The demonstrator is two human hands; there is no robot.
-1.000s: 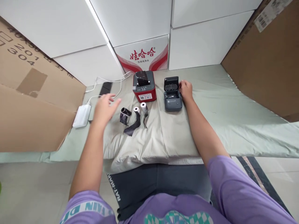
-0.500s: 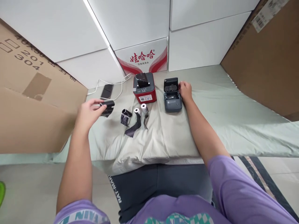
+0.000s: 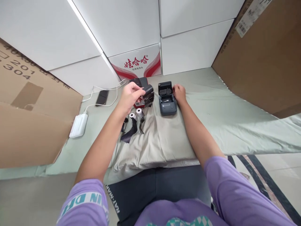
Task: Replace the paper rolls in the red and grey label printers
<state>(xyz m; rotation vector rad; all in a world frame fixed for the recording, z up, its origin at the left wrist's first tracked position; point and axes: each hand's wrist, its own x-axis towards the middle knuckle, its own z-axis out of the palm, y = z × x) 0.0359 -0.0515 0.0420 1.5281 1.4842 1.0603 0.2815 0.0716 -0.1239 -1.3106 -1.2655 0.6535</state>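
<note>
My left hand [image 3: 131, 95] pinches a roll of black film [image 3: 148, 91], its loose end hanging down, in front of the red and dark grey printer [image 3: 144, 82]. The film hides much of that printer. At the right, a small dark portable label printer [image 3: 167, 108] stands with its lid [image 3: 165, 88] raised and its inner bay showing. My right hand [image 3: 180, 93] grips the right side of this label printer near the hinge; its fingertips are partly hidden. Nearer to me lie two rolls with white ends and dark strips, one white-ended roll [image 3: 132, 116] and another white-ended roll [image 3: 139, 111].
Another black roll [image 3: 124, 124] is mostly behind my left forearm. A phone [image 3: 102, 98] and a white power bank [image 3: 78, 125] with a white cable lie at the left. Cardboard boxes [image 3: 33, 131] flank the cloth-covered surface [image 3: 150, 141]; a red-and-white carton [image 3: 138, 64] stands behind.
My left hand has carried the roll of black film rightward, from near the phone to before the red printer. My right hand stays at the label printer. The view has shifted slightly.
</note>
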